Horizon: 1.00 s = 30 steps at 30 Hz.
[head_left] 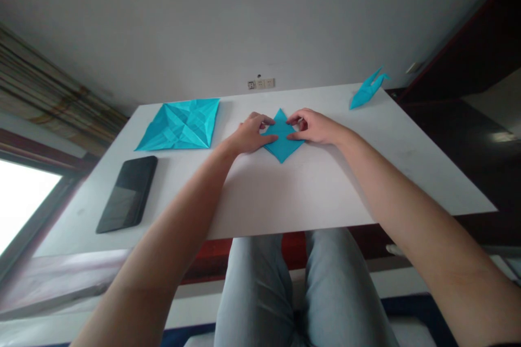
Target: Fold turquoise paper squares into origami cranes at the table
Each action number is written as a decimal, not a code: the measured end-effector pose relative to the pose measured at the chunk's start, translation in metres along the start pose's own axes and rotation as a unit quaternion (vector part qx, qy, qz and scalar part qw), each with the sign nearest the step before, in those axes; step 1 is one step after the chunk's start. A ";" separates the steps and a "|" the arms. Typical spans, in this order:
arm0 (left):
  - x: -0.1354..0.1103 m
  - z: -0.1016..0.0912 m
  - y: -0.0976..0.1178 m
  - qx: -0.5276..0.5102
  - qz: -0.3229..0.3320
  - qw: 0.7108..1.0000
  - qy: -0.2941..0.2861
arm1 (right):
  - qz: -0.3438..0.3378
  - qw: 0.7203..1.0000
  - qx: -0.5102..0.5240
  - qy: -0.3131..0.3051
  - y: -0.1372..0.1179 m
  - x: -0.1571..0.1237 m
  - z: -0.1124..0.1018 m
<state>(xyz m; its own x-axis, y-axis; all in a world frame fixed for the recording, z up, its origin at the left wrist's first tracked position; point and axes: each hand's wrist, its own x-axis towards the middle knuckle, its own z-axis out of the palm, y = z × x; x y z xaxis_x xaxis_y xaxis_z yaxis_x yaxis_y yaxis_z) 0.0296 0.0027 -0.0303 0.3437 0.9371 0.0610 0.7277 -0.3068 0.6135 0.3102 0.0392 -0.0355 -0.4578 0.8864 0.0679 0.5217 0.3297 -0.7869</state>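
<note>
A small folded blue paper point(280, 143), diamond-shaped, lies on the white table point(285, 195) in the middle. My left hand point(250, 135) rests on its left side with fingers curled, pressing the paper down. My right hand point(311, 126) presses its right side, thumb and fingers pinched at the paper's edge. Both hands meet near the top point of the paper.
A larger creased blue paper square point(181, 124) lies at the far left of the table. A black tablet point(128, 193) lies near the left front. A finished blue paper crane point(366, 90) stands at the far right corner. A wall socket point(260, 84) is behind the table.
</note>
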 end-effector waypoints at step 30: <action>-0.010 -0.017 0.011 -0.003 0.078 0.997 0.006 | -0.071 0.995 -0.041 -0.059 -0.014 -0.008 -0.008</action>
<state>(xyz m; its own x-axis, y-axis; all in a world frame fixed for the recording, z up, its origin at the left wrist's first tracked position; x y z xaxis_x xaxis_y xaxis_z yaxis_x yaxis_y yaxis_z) 0.0241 -0.0067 -0.0111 0.4446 0.8802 0.1659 0.6628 -0.4478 0.6001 0.3121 0.0303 -0.0198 -0.6093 0.7867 0.0992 0.5003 0.4785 -0.7216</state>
